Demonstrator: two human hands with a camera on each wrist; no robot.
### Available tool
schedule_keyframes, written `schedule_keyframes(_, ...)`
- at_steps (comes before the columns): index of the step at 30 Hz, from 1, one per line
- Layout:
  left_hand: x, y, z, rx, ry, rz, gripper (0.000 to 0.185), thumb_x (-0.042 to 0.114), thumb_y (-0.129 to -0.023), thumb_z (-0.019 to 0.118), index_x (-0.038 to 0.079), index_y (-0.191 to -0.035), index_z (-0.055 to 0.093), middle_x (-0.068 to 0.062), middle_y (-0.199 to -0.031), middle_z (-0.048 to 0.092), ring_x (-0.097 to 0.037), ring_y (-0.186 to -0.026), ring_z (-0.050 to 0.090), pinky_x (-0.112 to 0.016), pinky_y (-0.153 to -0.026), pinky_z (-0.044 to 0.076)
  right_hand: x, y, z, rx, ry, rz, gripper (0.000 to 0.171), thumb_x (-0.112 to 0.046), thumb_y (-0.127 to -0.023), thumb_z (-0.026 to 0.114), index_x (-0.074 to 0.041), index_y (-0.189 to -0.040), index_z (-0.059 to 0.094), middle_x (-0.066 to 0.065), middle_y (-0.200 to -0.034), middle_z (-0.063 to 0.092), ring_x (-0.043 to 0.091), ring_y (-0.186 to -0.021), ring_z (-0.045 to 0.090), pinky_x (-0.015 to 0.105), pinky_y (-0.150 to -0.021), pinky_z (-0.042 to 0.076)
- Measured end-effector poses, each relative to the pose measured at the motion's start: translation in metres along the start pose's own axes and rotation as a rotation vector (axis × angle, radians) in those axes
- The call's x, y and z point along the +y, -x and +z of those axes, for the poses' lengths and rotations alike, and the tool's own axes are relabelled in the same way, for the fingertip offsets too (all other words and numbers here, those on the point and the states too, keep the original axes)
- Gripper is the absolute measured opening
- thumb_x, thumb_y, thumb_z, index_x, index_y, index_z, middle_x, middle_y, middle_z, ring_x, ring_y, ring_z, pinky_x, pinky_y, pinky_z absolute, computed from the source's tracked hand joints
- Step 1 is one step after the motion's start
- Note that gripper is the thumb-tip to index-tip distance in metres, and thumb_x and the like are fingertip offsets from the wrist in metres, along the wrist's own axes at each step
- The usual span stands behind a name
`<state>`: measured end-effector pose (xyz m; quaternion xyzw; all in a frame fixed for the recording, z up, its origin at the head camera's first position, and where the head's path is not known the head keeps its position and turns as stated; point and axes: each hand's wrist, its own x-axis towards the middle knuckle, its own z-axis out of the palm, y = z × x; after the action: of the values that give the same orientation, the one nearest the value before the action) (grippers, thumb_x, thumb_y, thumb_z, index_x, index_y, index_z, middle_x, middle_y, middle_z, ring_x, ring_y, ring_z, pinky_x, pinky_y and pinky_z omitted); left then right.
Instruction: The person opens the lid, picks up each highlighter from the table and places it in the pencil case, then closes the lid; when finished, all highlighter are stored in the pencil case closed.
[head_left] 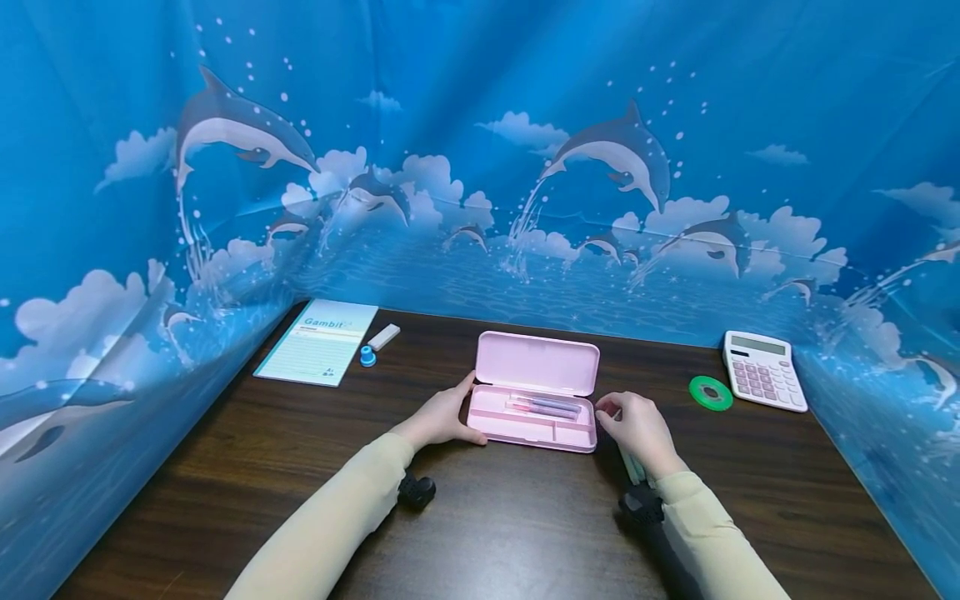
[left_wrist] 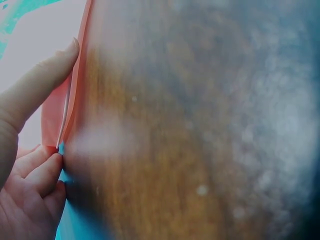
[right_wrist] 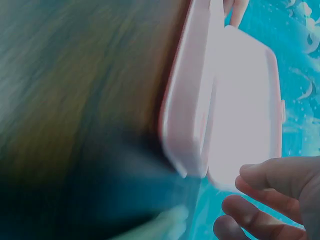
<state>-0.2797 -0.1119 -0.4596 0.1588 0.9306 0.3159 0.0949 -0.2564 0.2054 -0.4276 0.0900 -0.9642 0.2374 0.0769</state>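
A pink pencil case (head_left: 513,427) lies on the table with its lid (head_left: 537,363) raised, and several pens (head_left: 543,407) rest in its long compartment. My left hand (head_left: 444,414) holds the case's left end, thumb at the front and fingers toward the back. The left wrist view shows the thumb (left_wrist: 42,82) against the pink wall. Just off the right end of the case is my right hand (head_left: 640,429), its fingers loosely bent, with nothing seen between them in the right wrist view. A pale green object (head_left: 632,467) lies beneath the right wrist, partly hidden and blurred.
At the back left are a notepad (head_left: 318,342), a white eraser-like block (head_left: 384,337) and a small blue object (head_left: 367,356). A green tape roll (head_left: 710,393) and a calculator (head_left: 765,371) lie at the right. A dolphin-print curtain (head_left: 480,208) borders the table.
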Motion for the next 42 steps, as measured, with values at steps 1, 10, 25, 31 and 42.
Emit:
schedule_keyframes(1, 0.000, 0.000, 0.000, -0.002, 0.000, 0.000, 0.118, 0.044, -0.068, 0.084, 0.006, -0.153, 0.010, -0.017, -0.150, 0.035, -0.031, -0.134, 0.038, -0.046, -0.109, 0.033, 0.003, 0.002, -0.001, 0.003, 0.002, 0.004, 0.013, -0.014, -0.083, 0.071, -0.005, -0.093, 0.072, 0.005, -0.079, 0.065, 0.018, -0.069, 0.056, 0.037, -0.065, 0.053)
schedule_keyframes(10, 0.000, -0.001, 0.001, 0.003, -0.010, -0.010, 0.118, 0.044, -0.069, 0.083, 0.007, -0.153, 0.009, -0.015, -0.150, 0.034, -0.030, -0.135, 0.038, -0.045, -0.109, 0.033, 0.027, 0.015, -0.010, -0.013, 0.040, 0.074, 0.019, -0.016, -0.085, 0.069, -0.003, -0.099, 0.071, 0.008, -0.082, 0.066, 0.020, -0.071, 0.056, 0.036, -0.063, 0.053)
schedule_keyframes(25, 0.000, -0.001, 0.000, -0.001, -0.002, -0.015, 0.118, 0.042, -0.068, 0.084, 0.006, -0.153, 0.010, -0.017, -0.151, 0.033, -0.031, -0.135, 0.037, -0.046, -0.109, 0.033, 0.062, 0.035, -0.027, -0.058, 0.041, 0.147, 0.024, -0.015, -0.083, 0.070, 0.003, -0.099, 0.069, 0.009, -0.080, 0.066, 0.020, -0.069, 0.054, 0.040, -0.064, 0.051)
schedule_keyframes(31, -0.001, -0.002, 0.002, -0.005, -0.002, -0.022, 0.118, 0.042, -0.069, 0.084, 0.008, -0.153, 0.009, -0.015, -0.151, 0.033, -0.030, -0.136, 0.037, -0.046, -0.110, 0.032, 0.067, 0.037, -0.027, -0.118, 0.039, 0.185, 0.026, -0.016, -0.083, 0.070, 0.003, -0.100, 0.068, 0.009, -0.081, 0.066, 0.019, -0.068, 0.054, 0.037, -0.061, 0.049)
schedule_keyframes(42, 0.000, -0.001, 0.000, -0.009, -0.009, -0.031, 0.117, 0.042, -0.069, 0.083, 0.008, -0.153, 0.009, -0.016, -0.151, 0.033, -0.032, -0.136, 0.036, -0.047, -0.110, 0.031, 0.070, 0.037, -0.027, -0.145, 0.038, 0.220, 0.023, -0.013, -0.084, 0.066, 0.007, -0.096, 0.069, 0.013, -0.081, 0.066, 0.019, -0.067, 0.054, 0.036, -0.060, 0.049)
